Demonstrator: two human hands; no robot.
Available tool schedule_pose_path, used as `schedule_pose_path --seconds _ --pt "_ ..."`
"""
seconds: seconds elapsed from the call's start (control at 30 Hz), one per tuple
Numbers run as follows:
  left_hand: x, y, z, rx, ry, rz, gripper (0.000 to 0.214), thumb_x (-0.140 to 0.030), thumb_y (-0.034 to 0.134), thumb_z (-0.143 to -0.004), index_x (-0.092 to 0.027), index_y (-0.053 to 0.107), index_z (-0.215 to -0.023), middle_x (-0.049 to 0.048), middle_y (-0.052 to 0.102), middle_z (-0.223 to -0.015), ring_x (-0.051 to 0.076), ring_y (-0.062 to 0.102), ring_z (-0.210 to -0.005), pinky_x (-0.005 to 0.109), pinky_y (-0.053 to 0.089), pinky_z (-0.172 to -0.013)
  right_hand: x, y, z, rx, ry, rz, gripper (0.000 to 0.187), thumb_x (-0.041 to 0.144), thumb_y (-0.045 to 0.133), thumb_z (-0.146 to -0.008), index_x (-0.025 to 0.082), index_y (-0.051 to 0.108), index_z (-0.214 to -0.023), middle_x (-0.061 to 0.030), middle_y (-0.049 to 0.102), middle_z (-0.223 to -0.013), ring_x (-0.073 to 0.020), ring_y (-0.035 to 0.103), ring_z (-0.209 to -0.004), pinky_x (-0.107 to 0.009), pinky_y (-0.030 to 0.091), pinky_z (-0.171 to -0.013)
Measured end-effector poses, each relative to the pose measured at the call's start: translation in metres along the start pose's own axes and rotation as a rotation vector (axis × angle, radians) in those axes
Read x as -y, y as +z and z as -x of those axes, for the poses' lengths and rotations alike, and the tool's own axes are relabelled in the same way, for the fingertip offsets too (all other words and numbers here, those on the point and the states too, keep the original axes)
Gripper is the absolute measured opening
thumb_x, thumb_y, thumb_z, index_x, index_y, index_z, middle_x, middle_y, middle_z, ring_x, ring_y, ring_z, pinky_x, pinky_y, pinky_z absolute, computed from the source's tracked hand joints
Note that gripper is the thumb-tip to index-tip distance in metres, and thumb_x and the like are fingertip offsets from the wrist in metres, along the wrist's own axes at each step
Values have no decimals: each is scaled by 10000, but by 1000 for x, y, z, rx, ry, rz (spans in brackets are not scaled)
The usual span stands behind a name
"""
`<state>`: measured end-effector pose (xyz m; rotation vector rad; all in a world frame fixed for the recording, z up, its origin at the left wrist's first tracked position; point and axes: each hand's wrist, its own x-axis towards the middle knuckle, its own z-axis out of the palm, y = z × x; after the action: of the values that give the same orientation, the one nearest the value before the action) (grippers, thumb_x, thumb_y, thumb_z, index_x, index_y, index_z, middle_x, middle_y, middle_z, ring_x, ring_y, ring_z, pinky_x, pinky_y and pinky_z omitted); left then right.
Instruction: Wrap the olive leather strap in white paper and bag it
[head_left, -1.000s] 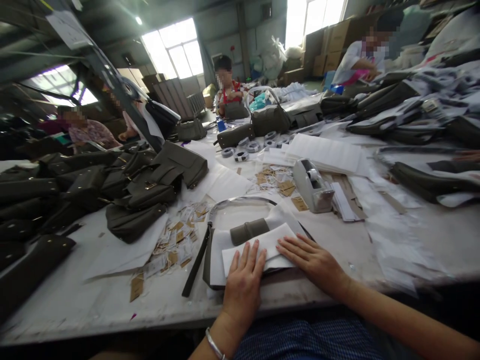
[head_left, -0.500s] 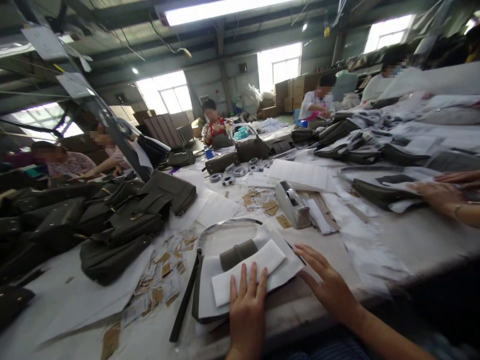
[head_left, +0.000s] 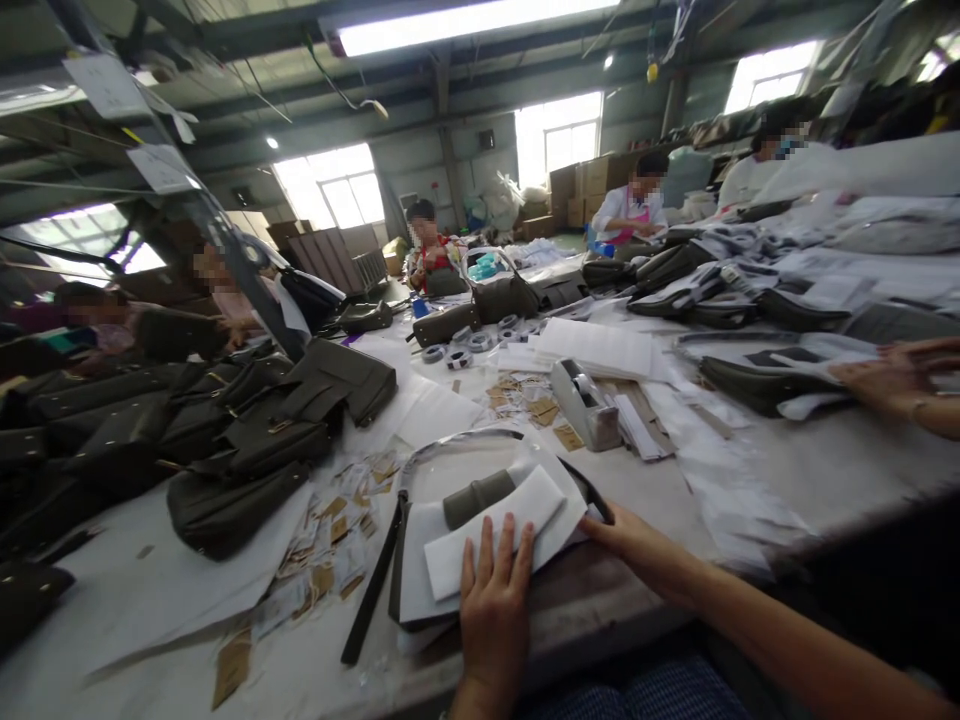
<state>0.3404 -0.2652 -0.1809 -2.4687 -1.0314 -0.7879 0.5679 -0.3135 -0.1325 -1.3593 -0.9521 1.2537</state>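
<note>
My left hand (head_left: 493,600) lies flat with fingers stretched out on a folded white paper sheet (head_left: 480,540) that covers a dark olive bag (head_left: 480,497) at the table's near edge. My right hand (head_left: 628,540) sits at the right edge of the white wrapping, fingers curled around its corner; what it grips there is partly hidden. A clear plastic-wrapped handle (head_left: 465,442) arcs behind the bag. A dark strap (head_left: 373,590) lies to the bag's left.
Several olive bags (head_left: 247,440) are piled at the left. Paper tags (head_left: 337,540) litter the white table (head_left: 150,600). A tape dispenser (head_left: 581,405), tape rolls (head_left: 457,357) and stacked white sheets (head_left: 596,348) lie beyond. Another person's hand (head_left: 892,380) works at the right; others sit farther back.
The view tilted up a second ago. My right hand slid from lying flat on the paper to its right edge and curled round the corner. My left hand stayed flat.
</note>
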Motion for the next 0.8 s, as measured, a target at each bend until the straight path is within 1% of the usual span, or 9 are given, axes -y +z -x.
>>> schedule_pose_path --seconds 0.1,0.2,0.33,0.47,0.53,0.6,0.67,0.73,0.8 --pt "1 -3 1 34 0 36 610 -136 412 -960 -314 315 -1535 -24 380 -1579 277 346 -1460 503 361 -1161 7 14 5 -7 17 -205 554 559 745 -806 194 643 -1211 -105 695 -1205 -285 648 -1136 -442 506 -1037" --pt "4 -6 -1 46 0 78 662 -266 497 -959 -253 233 -1566 52 373 -1585 308 331 -1465 525 317 -1182 20 28 5 -109 73 -307 546 526 815 -746 177 655 -1135 -97 714 -1123 -271 672 -1062 -401 564 -949" --pt "9 -2 -1 12 -14 78 717 -318 523 -961 -249 169 -1580 80 398 -1570 301 343 -1460 496 288 -1201 29 40 2 -217 59 -283 611 529 857 -680 179 642 -1133 -73 707 -1105 -260 663 -1035 -358 599 -841" --pt "13 6 2 -22 28 53 643 -245 466 -987 -250 206 -1575 78 423 -1553 280 343 -1460 452 279 -1213 18 25 2 -136 -13 -136 614 571 827 -691 195 638 -1139 -51 713 -1044 -259 677 -991 -362 610 -781" --pt "13 8 2 -11 34 55 644 -218 469 -986 -257 209 -1574 74 425 -1552 282 347 -1457 450 291 -1210 10 -2 4 4 -33 70 545 622 736 -767 176 665 -1073 -51 730 -923 -251 707 -879 -368 616 -727" --pt "13 8 2 3 33 63 656 -190 479 -979 -276 211 -1572 62 428 -1550 283 350 -1454 452 293 -1213 5 -45 6 37 -112 394 465 614 587 -891 176 709 -988 -48 743 -842 -231 722 -794 -364 612 -735" --pt "13 8 0 4 44 74 658 -182 480 -977 -291 217 -1570 52 431 -1548 280 350 -1453 451 288 -1220 4 -99 8 -242 -297 795 371 519 518 -949 225 743 -979 -34 761 -946 -221 724 -891 -358 587 -858" --pt "13 8 -1 -4 59 79 655 -181 473 -977 -296 218 -1569 49 436 -1543 270 354 -1450 451 287 -1224 6 -155 8 -469 -327 905 355 420 489 -946 200 726 -1092 -97 715 -1175 -280 645 -1143 -456 473 -1057" --pt "13 9 -2 -19 69 64 659 -163 466 -973 -299 216 -1568 48 445 -1536 260 361 -1446 456 282 -1227 5 -203 6 -605 -317 965 369 367 506 -905 172 709 -1143 -145 632 -1324 -321 546 -1280 -519 385 -1128"
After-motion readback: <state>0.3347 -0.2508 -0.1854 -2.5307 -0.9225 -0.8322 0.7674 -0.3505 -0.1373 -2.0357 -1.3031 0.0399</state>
